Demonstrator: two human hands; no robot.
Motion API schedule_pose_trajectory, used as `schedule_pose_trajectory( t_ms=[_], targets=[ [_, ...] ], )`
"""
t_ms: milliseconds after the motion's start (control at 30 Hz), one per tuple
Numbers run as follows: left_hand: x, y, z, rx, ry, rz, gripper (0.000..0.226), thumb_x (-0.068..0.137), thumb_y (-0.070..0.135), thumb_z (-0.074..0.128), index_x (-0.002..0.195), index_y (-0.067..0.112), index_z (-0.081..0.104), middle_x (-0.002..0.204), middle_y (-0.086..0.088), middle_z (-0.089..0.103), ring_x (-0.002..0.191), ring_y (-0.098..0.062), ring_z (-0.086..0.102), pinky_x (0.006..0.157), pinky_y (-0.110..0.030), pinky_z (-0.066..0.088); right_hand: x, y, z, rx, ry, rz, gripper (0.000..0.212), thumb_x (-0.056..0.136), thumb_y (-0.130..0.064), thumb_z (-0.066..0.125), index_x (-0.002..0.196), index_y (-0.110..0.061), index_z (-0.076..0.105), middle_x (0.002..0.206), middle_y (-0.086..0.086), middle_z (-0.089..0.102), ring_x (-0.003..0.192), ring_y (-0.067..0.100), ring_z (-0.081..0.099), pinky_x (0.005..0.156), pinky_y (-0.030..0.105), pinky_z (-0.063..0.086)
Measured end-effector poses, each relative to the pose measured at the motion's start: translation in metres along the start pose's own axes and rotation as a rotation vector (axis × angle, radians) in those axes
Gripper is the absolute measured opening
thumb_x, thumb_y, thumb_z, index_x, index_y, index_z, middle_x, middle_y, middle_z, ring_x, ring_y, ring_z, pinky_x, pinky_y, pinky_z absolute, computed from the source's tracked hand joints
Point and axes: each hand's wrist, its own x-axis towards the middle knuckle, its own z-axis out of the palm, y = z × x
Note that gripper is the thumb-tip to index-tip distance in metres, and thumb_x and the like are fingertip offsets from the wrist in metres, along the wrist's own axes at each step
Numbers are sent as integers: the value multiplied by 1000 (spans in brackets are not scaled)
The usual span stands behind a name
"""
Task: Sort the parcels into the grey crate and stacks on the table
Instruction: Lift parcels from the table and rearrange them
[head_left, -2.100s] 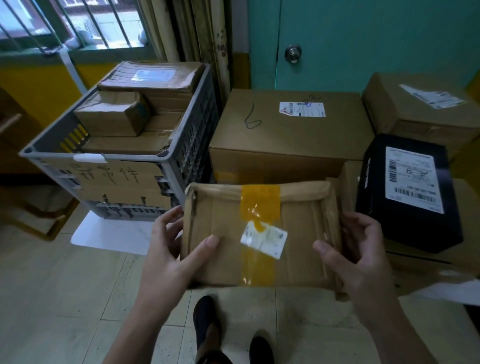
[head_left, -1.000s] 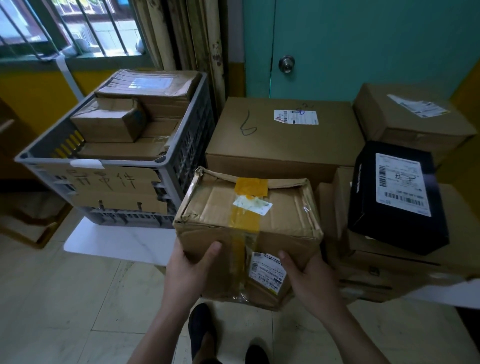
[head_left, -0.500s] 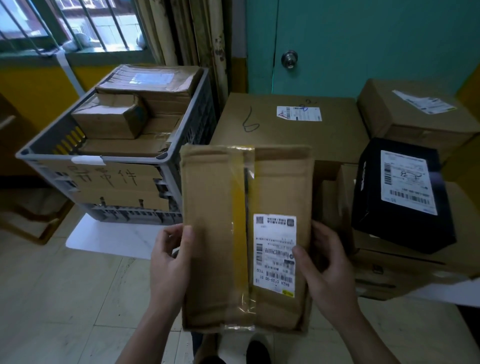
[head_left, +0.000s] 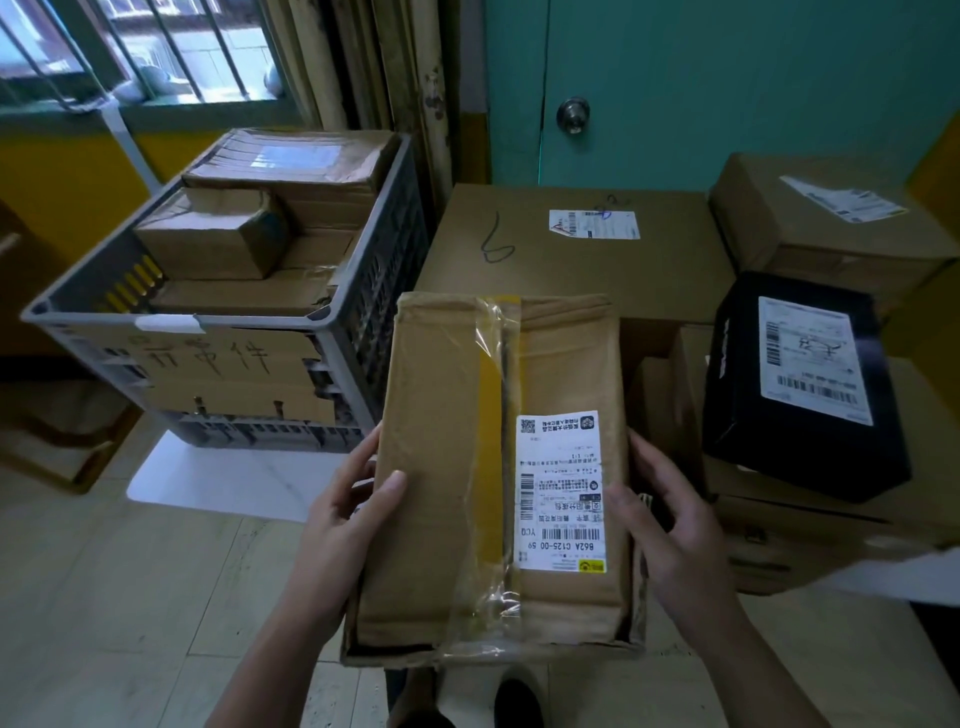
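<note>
I hold a worn brown cardboard parcel (head_left: 441, 493) in front of me, its long side upright and its white shipping label facing me. My left hand (head_left: 343, 519) grips its left edge and my right hand (head_left: 670, 530) grips its right edge. Yellow and clear tape runs down its middle. The grey crate (head_left: 358, 332) stands at the left on the white table (head_left: 234, 483) and holds several brown parcels. To the right are stacked parcels: a large brown box marked "6" (head_left: 571, 260), a black box (head_left: 800, 384) with a white label, and a brown box (head_left: 821, 223) behind it.
A teal door (head_left: 701, 78) with a round knob is straight ahead behind the boxes. A barred window (head_left: 130, 47) and curtains are at the upper left. Pale floor tiles (head_left: 104, 597) lie below, and my shoes show at the bottom edge.
I have turned the parcel over from its taped top to the label face and raised it upright. Both hands shifted from beneath it to its side edges.
</note>
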Motion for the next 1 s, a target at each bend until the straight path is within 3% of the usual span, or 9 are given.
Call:
schedule_pose_trajectory(
  t_ms=[167, 267, 400, 500, 600, 700, 800, 933, 1000],
  targets=[
    [-4, 0, -3, -56, 22, 18, 60, 69, 58, 68, 124, 34, 67, 117, 2, 71, 108, -25, 68, 87, -52, 58, 0, 4, 3, 35, 22, 23, 68, 73, -45, 71, 136, -28, 55, 124, -14, 66, 110, -1, 64, 80, 13, 52],
    [-5, 5, -9, -36, 6, 29, 28, 93, 41, 61, 111, 24, 75, 115, -8, 73, 105, -35, 68, 94, -64, 50, 4, 11, -2, 59, 48, 104, 61, 71, -35, 69, 131, -33, 58, 124, -8, 66, 111, 8, 64, 90, 30, 56],
    [-6, 11, -15, 90, -56, 147, 31, 92, 22, 53, 106, 31, 79, 123, 2, 71, 113, -19, 66, 88, -38, 57, 8, 23, -10, 53, 44, 198, 57, 66, -46, 73, 122, -44, 62, 130, -1, 64, 123, 20, 59, 104, 53, 46],
    [-7, 10, -17, 204, -63, 152, 25, 94, 46, 62, 117, 46, 71, 137, 20, 57, 127, -4, 54, 97, -40, 52, 8, 29, -9, 47, 42, 208, 41, 82, -28, 72, 117, -48, 64, 131, 2, 64, 123, 21, 59, 104, 55, 46],
    [-5, 6, -21, 305, -21, -1, 69, 65, 83, 59, 131, 64, 49, 151, 20, 43, 136, -8, 44, 107, -45, 44, 8, 28, -8, 33, 43, 210, 42, 92, -12, 67, 114, -48, 66, 130, 1, 64, 123, 19, 59, 104, 54, 46],
    [-7, 4, -13, 130, -102, -77, 98, 43, 97, 61, 124, 43, 60, 126, 20, 66, 117, -4, 61, 92, -33, 48, 7, 19, -5, 33, 60, 169, 44, 90, -4, 66, 113, -42, 65, 124, -4, 66, 120, 13, 60, 105, 47, 46],
    [-17, 9, 2, -33, -29, -71, 71, 35, 79, 75, 87, 31, 62, 91, 12, 76, 74, 6, 68, 71, -24, 45, 6, 9, -1, 60, 79, 138, 35, 88, -13, 72, 112, -38, 68, 116, -8, 70, 114, 12, 63, 98, 39, 50],
    [-11, 4, 5, -43, -39, -100, 17, 93, 44, 58, 93, 28, 66, 81, 14, 76, 87, -13, 69, 70, -26, 48, 7, 3, -7, 32, 54, 151, 28, 91, -12, 65, 108, -34, 71, 106, -8, 74, 102, 12, 68, 85, 34, 55],
    [-6, 4, 3, -71, -41, -99, 25, 102, 37, 46, 94, 32, 69, 81, 15, 76, 86, -7, 72, 69, -25, 50, 5, 0, -6, -20, 49, 141, 22, 91, -14, 67, 101, -32, 74, 97, -8, 75, 95, 14, 70, 81, 34, 55]
  ],
)
